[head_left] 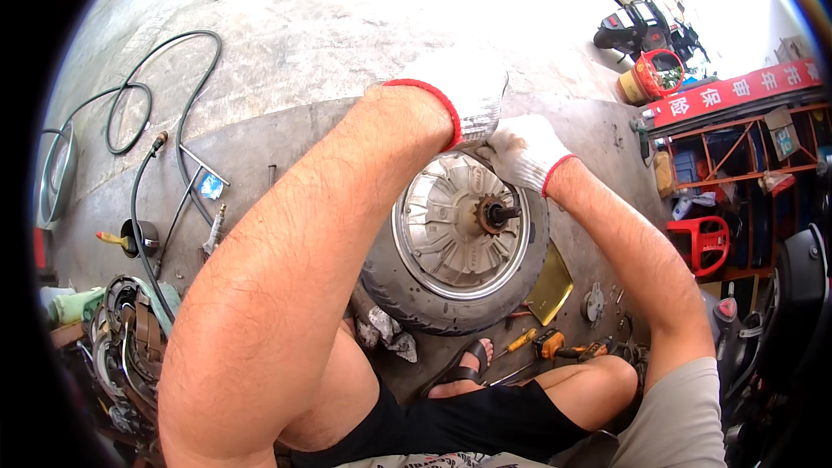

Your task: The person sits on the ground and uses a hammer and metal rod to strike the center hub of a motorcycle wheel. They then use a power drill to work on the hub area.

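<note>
Both my hands wear white knit gloves with red cuffs and are at the far edge of a wheel with a black tyre (451, 319) and silver hub (442, 217). My left hand (472, 104) is over the rim; its fingers are hidden and washed out. My right hand (524, 152) is beside it with fingers curled at the rim; what they grip is unclear. A toothed sprocket and black axle (492, 213) face up at the hub's middle. A yellow tray (555, 286) lies right of the tyre, with a yellow screwdriver (520, 342) and cordless tool (548, 345) nearer me.
Looping black hoses (182, 143), a cup with a brush (139, 238) and greasy parts (126, 338) are at left. At right are a shelving rack (728, 147) under a red banner, a red stool (698, 247) and a black vehicle (793, 303). A car and scooters stand behind.
</note>
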Action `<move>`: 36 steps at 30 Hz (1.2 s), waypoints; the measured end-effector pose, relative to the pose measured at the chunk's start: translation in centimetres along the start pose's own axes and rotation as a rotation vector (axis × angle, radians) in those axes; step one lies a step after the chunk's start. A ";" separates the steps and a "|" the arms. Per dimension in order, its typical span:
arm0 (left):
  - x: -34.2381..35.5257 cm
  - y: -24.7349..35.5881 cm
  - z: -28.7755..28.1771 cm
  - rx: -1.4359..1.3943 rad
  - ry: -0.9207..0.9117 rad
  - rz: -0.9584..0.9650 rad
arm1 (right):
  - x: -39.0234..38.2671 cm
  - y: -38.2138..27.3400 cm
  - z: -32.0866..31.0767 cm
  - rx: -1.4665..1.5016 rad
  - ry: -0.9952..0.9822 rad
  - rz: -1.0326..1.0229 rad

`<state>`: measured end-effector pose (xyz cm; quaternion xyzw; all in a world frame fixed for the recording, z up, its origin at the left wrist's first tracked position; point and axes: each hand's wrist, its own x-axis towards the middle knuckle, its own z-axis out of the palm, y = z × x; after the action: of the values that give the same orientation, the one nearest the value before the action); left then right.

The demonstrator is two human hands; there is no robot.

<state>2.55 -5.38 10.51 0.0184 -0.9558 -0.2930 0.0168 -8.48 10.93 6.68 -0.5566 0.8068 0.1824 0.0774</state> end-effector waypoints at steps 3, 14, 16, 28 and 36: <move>0.2 0.3 0.0 -0.008 -0.006 0.008 | 0.3 1.3 0.7 -0.074 0.092 -0.243; -0.1 -0.3 -0.2 -0.043 0.032 0.008 | 3.0 1.2 2.0 -0.037 -0.025 -0.033; -0.1 -0.4 -0.3 -0.020 0.016 0.016 | 2.7 1.0 2.5 0.061 -0.046 0.078; -0.1 -0.3 -0.3 -0.013 -0.005 0.026 | 1.7 -0.2 1.8 0.139 -0.059 0.173; -0.6 -1.3 -0.6 -0.012 0.020 0.003 | -0.7 -2.0 -2.9 0.342 0.373 0.152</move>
<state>3.25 -6.73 10.29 0.0198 -0.9539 -0.2984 0.0271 -6.13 9.83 9.18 -0.4974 0.8656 -0.0575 0.0063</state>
